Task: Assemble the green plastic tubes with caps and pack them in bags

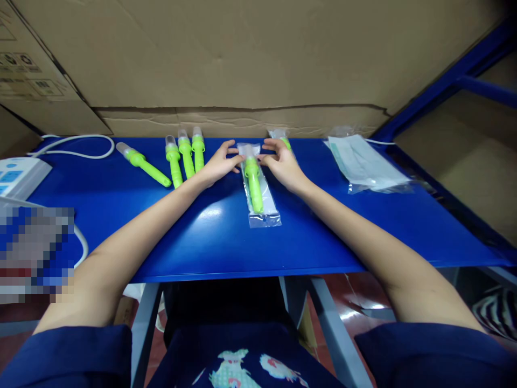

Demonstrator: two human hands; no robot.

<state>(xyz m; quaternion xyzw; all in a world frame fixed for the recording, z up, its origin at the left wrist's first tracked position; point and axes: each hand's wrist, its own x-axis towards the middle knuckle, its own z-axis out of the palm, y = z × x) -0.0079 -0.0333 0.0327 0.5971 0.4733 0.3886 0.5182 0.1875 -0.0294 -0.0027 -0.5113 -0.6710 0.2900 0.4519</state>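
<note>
A lime-green stick with a clear cap (254,188) lies inside a narrow clear plastic bag (266,220) on the blue table, its capped end pointing away from me. My left hand (218,166) is at the bag's upper left edge, fingers stretched out and apart. On the opposite side, my right hand (285,166) has its thumb and fingers apart beside the bag's upper right edge. Whether the fingertips pinch the film is too small to tell. Behind my right hand, another bagged green stick (286,142) is partly hidden.
Several unbagged green sticks (173,161) lie left of my left hand, one of them (147,166) slanted. A stack of clear bags (363,161) rests at the right. A white device (22,175) with a white cable (92,156) stands at left. Cardboard (242,64) walls the back.
</note>
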